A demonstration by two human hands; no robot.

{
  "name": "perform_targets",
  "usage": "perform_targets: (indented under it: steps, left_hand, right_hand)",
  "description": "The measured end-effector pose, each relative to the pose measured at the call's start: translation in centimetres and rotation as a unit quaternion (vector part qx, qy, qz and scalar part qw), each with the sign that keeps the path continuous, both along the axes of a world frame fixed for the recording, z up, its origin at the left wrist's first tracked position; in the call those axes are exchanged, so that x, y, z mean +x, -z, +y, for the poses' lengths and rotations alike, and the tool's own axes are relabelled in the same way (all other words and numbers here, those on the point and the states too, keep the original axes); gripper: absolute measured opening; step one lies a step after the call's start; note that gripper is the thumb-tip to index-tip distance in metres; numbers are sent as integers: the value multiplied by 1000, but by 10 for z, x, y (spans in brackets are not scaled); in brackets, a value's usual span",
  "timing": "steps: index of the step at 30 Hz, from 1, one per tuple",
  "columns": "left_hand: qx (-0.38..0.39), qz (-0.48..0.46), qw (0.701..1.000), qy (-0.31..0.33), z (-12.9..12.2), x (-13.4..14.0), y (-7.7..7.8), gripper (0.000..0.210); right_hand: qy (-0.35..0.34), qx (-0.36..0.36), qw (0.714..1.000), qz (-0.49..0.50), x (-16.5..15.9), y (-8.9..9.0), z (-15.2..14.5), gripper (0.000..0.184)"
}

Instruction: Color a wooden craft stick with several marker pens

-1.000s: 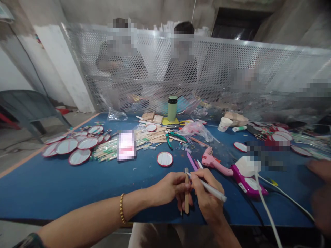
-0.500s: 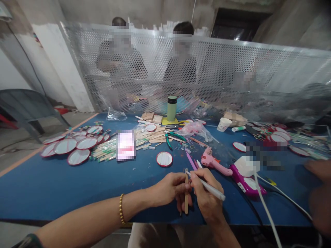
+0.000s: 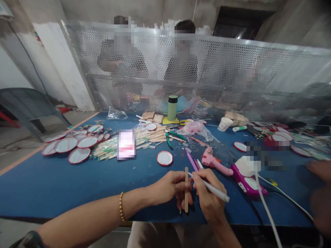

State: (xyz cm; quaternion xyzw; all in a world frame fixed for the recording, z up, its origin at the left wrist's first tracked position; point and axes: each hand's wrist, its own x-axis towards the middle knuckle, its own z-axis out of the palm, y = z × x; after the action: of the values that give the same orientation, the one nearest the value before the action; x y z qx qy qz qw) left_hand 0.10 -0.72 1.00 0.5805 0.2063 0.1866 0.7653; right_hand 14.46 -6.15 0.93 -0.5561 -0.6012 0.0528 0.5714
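Note:
Near the table's front edge, my left hand point(image 3: 172, 187) is closed around a flat wooden craft stick point(image 3: 186, 199), held upright between thumb and fingers. My right hand point(image 3: 210, 193) grips a white marker pen point(image 3: 217, 191), its tip close to the upper part of the stick; whether it touches I cannot tell. Behind my hands lie a purple pen point(image 3: 191, 161) and a pink glue gun point(image 3: 216, 162). A round white disc with a red rim point(image 3: 164, 158) rests on the blue table point(image 3: 103, 186) just beyond my left hand.
Several red-rimmed discs point(image 3: 66, 145) are piled at the left beside wooden sticks point(image 3: 104, 148). Green-handled pliers point(image 3: 169, 140), a green bottle point(image 3: 172, 108) and a paper cup point(image 3: 224, 124) stand or lie farther back. White cables point(image 3: 267, 210) cross the right side, where another person's hand point(image 3: 319, 170) shows. A perforated metal screen point(image 3: 152, 74) backs the table.
The marker has drawn back slightly to the right, away from the stick, with my right hand. My left hand holds the stick in nearly the same place.

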Motion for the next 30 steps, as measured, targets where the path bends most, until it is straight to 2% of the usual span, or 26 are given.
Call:
perform_targets:
  steps: [10,30]
  left_hand:
    - [-4,14,1000,-2,0,-1,-2,58]
    - [2,9,1000,1,0,-1,-2,57]
  right_hand:
    - [-29,21,999,-11,-1,-4,2,26]
    - [-32,25,999,-12,-3,-5,0,25]
